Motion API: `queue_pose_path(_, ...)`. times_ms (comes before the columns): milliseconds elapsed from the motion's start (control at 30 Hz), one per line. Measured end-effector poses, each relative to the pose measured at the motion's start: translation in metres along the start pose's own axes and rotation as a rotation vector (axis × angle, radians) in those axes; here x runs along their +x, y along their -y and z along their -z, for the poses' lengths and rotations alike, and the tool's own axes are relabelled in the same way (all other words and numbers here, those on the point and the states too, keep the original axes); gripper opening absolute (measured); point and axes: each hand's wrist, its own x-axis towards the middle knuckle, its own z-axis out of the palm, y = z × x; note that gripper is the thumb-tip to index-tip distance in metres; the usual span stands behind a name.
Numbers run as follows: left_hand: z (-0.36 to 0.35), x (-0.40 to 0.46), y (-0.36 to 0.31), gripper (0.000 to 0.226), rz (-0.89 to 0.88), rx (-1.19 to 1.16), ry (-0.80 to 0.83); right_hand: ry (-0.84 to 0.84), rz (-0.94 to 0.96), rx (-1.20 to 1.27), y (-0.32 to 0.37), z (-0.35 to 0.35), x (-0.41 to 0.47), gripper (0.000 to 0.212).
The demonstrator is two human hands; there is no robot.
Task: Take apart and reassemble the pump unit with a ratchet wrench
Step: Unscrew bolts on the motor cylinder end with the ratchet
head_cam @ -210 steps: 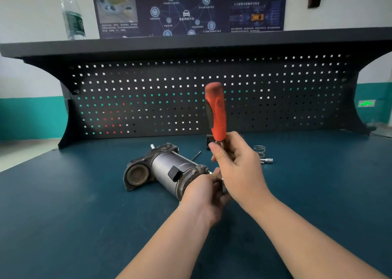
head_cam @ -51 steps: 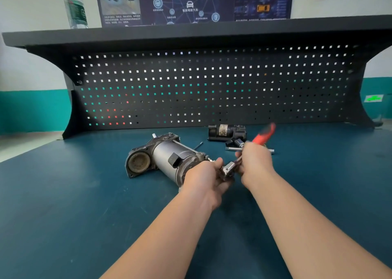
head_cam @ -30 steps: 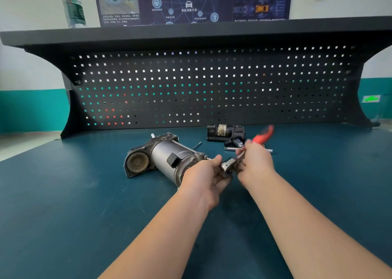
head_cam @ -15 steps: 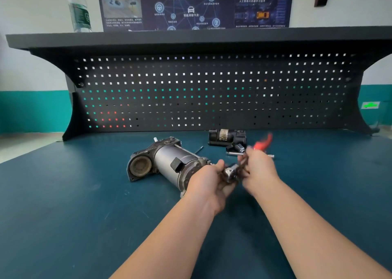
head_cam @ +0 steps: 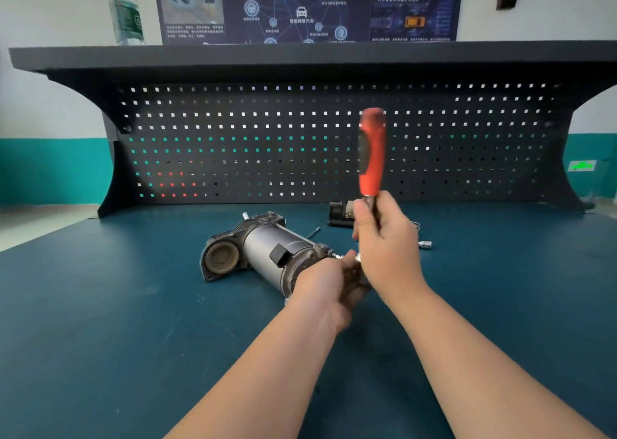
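The pump unit (head_cam: 263, 255) lies on its side on the counter (head_cam: 100, 321), its long axis going from the far left, where the round opening faces me, to the near right, where the left hand (head_cam: 329, 283) curls around its end. The right hand (head_cam: 389, 248) grips the ratchet wrench (head_cam: 371, 153) low on the shaft, and the red handle stands almost upright, a little blurred. Half a second ago this handle was leaning low to the far right behind the hand; now it points up, while the pump unit has stayed in place.
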Motion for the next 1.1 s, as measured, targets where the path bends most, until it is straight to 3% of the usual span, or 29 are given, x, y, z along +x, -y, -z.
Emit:
queue_pose_path(100,-0.001,0.003,0.002,0.007,0.004,-0.019,-0.041,-0.196,-0.59,0.168,-0.019,0.001,0.008,0.028)
queue_pose_path(167,-0.001,0.004,0.002,0.006,0.006,-0.016,-0.059,-0.221,-1.04,0.401,-0.033,0.001,0.01,0.027)
queue_pose_path(233,0.0,0.005,0.003,0.008,0.004,-0.008,-0.071,-0.193,-1.192,0.467,-0.035,-0.001,0.009,0.022)
queue_pose_path(300,0.0,0.005,0.004,0.007,-0.001,-0.021,-0.082,-0.171,-0.98,0.283,-0.03,-0.004,0.009,0.022)
queue_pose_path(367,-0.002,0.004,0.004,0.005,-0.007,-0.033,-0.063,-0.187,-0.533,0.135,-0.016,0.0,0.009,0.024)
queue_pose_path(467,-0.003,-0.001,0.002,0.011,0.001,-0.041,-0.005,0.043,0.015,0.017,0.006,0.003,0.002,0.022)
queue_pose_path(533,-0.001,-0.003,0.0,0.017,0.004,-0.055,0.008,0.144,0.214,-0.148,0.012,-0.001,-0.003,0.019)
queue_pose_path(600,-0.001,-0.001,-0.001,0.022,0.0,-0.059,-0.017,0.096,0.185,-0.148,0.01,-0.004,-0.003,0.023)
queue_pose_path(700,-0.004,0.0,0.001,0.014,-0.006,-0.071,-0.043,-0.097,-0.269,0.04,-0.005,-0.002,0.007,0.024)
queue_pose_path(800,-0.004,0.002,0.003,0.005,-0.013,-0.048,-0.063,-0.239,-1.07,0.455,-0.027,0.003,0.012,0.03)
queue_pose_path(867,-0.002,0.004,0.004,0.005,-0.017,-0.041,-0.075,-0.287,-1.295,0.65,-0.031,-0.001,0.009,0.033)
queue_pose_path(933,-0.003,0.003,0.004,0.008,-0.018,-0.036,-0.072,-0.246,-1.106,0.517,-0.028,-0.004,0.009,0.029)
queue_pose_path(1000,-0.004,0.001,0.004,0.012,-0.012,-0.046,-0.051,-0.222,-0.656,0.309,-0.015,-0.002,0.012,0.026)
queue_pose_path(1100,-0.005,-0.001,0.002,0.014,-0.009,-0.073,0.004,0.02,-0.077,0.108,0.006,0.002,0.007,0.023)
